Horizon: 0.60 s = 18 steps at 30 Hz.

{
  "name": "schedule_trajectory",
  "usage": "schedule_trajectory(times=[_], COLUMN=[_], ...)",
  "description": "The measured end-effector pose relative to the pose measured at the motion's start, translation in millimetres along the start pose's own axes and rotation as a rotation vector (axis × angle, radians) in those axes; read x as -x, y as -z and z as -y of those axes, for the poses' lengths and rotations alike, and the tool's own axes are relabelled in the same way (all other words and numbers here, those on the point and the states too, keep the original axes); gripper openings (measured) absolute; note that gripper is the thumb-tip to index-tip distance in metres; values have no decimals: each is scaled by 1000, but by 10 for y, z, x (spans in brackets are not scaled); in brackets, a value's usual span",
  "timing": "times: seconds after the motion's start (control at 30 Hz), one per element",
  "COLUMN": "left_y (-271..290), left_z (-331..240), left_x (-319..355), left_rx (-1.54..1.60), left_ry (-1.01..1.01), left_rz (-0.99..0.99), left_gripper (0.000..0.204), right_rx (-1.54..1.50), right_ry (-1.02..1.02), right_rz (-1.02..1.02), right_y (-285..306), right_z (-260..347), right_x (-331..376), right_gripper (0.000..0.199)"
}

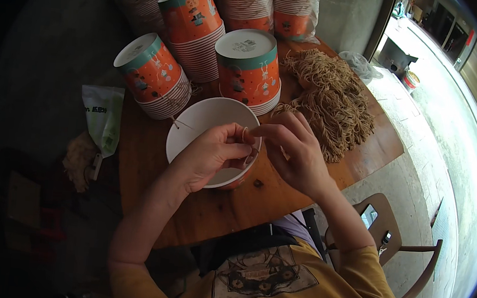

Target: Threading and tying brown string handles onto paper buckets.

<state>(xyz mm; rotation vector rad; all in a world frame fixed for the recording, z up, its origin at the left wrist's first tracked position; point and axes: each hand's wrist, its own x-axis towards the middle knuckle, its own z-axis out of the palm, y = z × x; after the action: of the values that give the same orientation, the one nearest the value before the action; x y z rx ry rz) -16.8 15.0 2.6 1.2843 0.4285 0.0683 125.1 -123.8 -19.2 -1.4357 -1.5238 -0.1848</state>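
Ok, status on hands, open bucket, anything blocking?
Left hand pinching tan cord. Right hand beside it, grip unclear. Open bucket beneath, partly hidden by left hand.

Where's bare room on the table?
Free on the table: front strip between open tub and near edge; left strip between left forearm and left edge; right corner beside strand pile. Crowded: rear, by orange tub stacks and bagged stacks; over the tub, by left hand and right hand.

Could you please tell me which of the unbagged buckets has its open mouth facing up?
The front bucket, under the left hand: its white inside shows, while the three unbagged stacks behind show their bases.
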Motion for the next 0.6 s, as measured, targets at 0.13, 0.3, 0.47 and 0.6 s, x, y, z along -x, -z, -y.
schedule_trajectory(times=[0.13,0.3,0.47,0.6], left_y=[-83,-92,-142,-198], left_z=[-30,-19,-51,-58], left_x=[-9,-35,-19,-6], left_rx=[-54,-188,-220,-234], left_ry=[-13,-46,-55,-63], left_rz=[-42,-43,-44,-107], left_gripper=[14,23,27,30], right_rx=[130,55,80,101], right_ry=[202,186,257,269], right_rz=[148,266,278,294], right_y=[63,107,124,160], right_z=[-84,-165,-196,-204], right_x=[-134,-211,-255,-235], right_gripper=[31,26,21,19])
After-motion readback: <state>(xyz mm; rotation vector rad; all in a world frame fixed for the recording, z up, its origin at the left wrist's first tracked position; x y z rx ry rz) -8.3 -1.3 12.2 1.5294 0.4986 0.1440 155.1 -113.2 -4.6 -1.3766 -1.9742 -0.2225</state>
